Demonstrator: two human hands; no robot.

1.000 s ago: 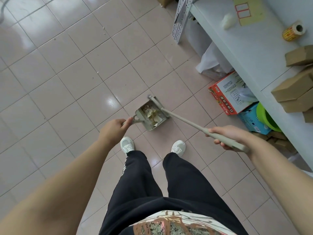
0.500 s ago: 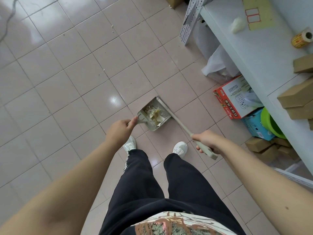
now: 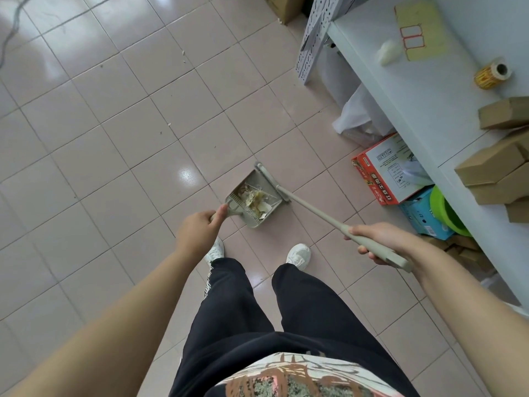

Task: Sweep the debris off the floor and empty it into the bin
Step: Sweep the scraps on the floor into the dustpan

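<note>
head view, looking down. the left grip [image 3: 197, 230] is curled round the short handle of the dustpan [image 3: 259, 179], with the thumb lying along the handle's top. the pan sits on the tiled floor [image 3: 114, 138] just ahead of the person's white shoes [image 3: 299, 255]. the debris [image 3: 254, 199], crumpled yellowish and white scraps, lies inside the pan, close against the comb-toothed edge on the handle side. the right grip [image 3: 378, 239] is closed round the thick end of the broom handle [image 3: 315, 210], which slopes down and leftward to the broom head [image 3: 270, 179]. the head stands along the pan's right-hand lip, touching it. a few small white specks [image 3: 169, 124] lie farther out on the floor, well apart from the pan. at right, a pale bench [image 3: 429, 96] carries a roll of tape [image 3: 492, 73], a yellow sheet [image 3: 423, 27] and several cardboard boxes [image 3: 498, 167]. below the bench edge stand a red printed box [image 3: 386, 167], a blue box [image 3: 420, 213] and a green basin [image 3: 443, 210], with a white plastic bag [image 3: 357, 113] beyond them.
</note>
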